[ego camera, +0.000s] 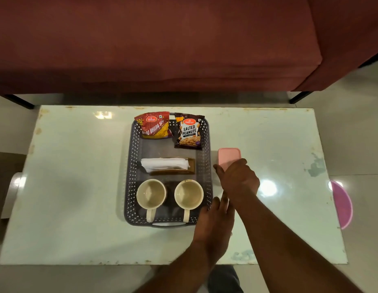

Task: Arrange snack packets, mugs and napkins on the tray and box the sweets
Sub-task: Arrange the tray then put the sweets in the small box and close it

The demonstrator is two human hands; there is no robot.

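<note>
Right hand [239,179] is down on the pink rectangular lidded plastic box [228,155], which sits on the white glossy counter [78,176] just beside the right wall of the grey perforated plastic tray [129,176]. The fingers are curled over the near end of the lid and the thumb [218,169] is tucked on the tray side, so that is a grip on the box. The lid is on.

Left hand [215,216] lies flat at the tray's near right corner. Its fingers [224,200] are stretched straight, holding nothing, right up against the tray's right wall and under the right wrist.

The tray sits in the middle of the counter. At its far edge are the red Aloo Bhujia Sev packet [153,125] on the left and the dark Salted Peanuts packet [189,132] on the right, side by side. Across the middle, the white paper napkins [165,163] rest in a brown holder [173,171]. At the near edge stand two cream ceramic mugs, left mug [150,193] and right mug [188,193], both upright with handles pointing to the near edge.

A maroon sofa [152,43] runs beyond the counter's far edge.
</note>
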